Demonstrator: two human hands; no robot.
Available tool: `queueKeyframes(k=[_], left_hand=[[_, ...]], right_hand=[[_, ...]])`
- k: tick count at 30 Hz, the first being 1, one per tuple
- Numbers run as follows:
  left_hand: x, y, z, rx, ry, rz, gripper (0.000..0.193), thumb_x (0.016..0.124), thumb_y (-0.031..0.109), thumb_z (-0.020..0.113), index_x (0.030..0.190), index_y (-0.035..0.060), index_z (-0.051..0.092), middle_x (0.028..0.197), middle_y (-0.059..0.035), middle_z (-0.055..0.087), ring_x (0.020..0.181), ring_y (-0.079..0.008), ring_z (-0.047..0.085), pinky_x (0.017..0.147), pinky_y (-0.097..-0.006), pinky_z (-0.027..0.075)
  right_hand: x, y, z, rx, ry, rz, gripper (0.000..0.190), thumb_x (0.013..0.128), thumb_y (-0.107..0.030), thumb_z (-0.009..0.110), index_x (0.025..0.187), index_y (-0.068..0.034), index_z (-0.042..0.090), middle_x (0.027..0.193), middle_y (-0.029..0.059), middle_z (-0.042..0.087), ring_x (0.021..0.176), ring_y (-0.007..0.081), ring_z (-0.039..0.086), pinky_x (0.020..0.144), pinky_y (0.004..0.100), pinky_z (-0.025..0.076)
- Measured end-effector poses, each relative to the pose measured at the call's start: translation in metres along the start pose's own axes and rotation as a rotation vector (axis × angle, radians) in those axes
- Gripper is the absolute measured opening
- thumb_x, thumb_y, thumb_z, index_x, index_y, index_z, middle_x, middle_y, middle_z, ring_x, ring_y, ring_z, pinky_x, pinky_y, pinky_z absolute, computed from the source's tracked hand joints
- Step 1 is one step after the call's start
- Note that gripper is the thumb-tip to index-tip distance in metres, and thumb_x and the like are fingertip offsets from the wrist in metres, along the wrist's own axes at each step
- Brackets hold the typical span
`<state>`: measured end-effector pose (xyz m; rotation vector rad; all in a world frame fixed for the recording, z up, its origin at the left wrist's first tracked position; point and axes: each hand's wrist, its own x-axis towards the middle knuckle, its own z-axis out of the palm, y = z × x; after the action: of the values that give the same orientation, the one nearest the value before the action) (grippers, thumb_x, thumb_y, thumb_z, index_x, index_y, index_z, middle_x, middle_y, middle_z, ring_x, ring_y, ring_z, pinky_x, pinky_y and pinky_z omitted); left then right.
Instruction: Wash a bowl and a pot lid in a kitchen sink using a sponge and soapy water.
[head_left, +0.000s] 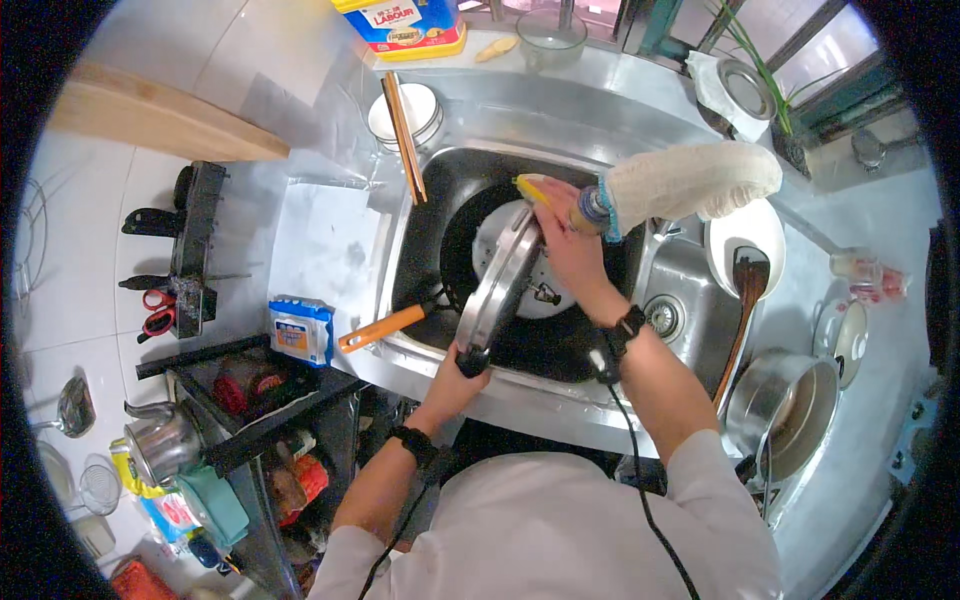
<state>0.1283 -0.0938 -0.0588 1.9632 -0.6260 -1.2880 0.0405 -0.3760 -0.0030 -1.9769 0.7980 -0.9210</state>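
Observation:
A pressure cooker lid (496, 281) is held tilted on edge above the sink (420, 232). My left hand (456, 386) grips its black handle (473, 361) at the near end. At the far end, my right hand (571, 251) presses a yellow sponge (531, 189) against the rim. Below the lid, a dark round pan (457, 232) sits in the sink, with a pale round surface (491, 229) showing inside it. A cloth-covered faucet (690, 187) reaches over my right hand and hides part of it.
An orange handle (382, 328) juts over the sink's left rim. Chopsticks (403, 139) rest across stacked white bowls (427, 112). To the right are a small basin (686, 337), a wooden-handled spatula (750, 300) on a white dish (720, 240), and a metal pot (784, 412). Wipes (301, 331) lie left.

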Motion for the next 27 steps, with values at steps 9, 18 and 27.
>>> queueKeyframes(k=[9, 18, 27], left_hand=[[0.006, -0.002, -0.002, 0.052, -0.002, 0.004, 0.072, 0.080, 0.020, 0.075, 0.137, -0.0042, 0.040, 0.111, -0.0167, 0.064, 0.103, -0.0244, 0.062, 0.093, -0.0338, 0.047], [0.003, 0.009, -0.001, 0.114, -0.023, -0.026, 0.077, 0.079, 0.023, 0.075, 0.141, -0.0034, 0.037, 0.118, -0.0237, 0.062, 0.112, -0.0304, 0.062, 0.097, -0.0353, 0.046], [-0.002, 0.028, 0.001, 0.152, -0.031, -0.034, 0.069, 0.078, 0.020, 0.073, 0.136, 0.0002, 0.042, 0.118, -0.0238, 0.063, 0.112, -0.0358, 0.062, 0.097, -0.0383, 0.047]], right_hand=[[-0.047, -0.045, -0.002, -0.093, -0.217, -0.464, 0.037, 0.083, -0.008, 0.061, 0.119, -0.003, 0.064, 0.127, 0.0122, 0.062, 0.120, 0.0358, 0.054, 0.104, 0.0470, 0.042], [-0.047, -0.040, -0.007, -0.182, -0.005, -0.251, 0.034, 0.083, -0.002, 0.059, 0.117, -0.005, 0.066, 0.122, 0.0128, 0.062, 0.115, 0.0357, 0.056, 0.101, 0.0456, 0.043], [-0.028, -0.011, -0.018, -0.033, -0.031, 0.287, 0.023, 0.096, -0.006, 0.053, 0.115, -0.005, 0.066, 0.118, 0.0163, 0.062, 0.114, 0.0273, 0.058, 0.097, 0.0356, 0.044]])
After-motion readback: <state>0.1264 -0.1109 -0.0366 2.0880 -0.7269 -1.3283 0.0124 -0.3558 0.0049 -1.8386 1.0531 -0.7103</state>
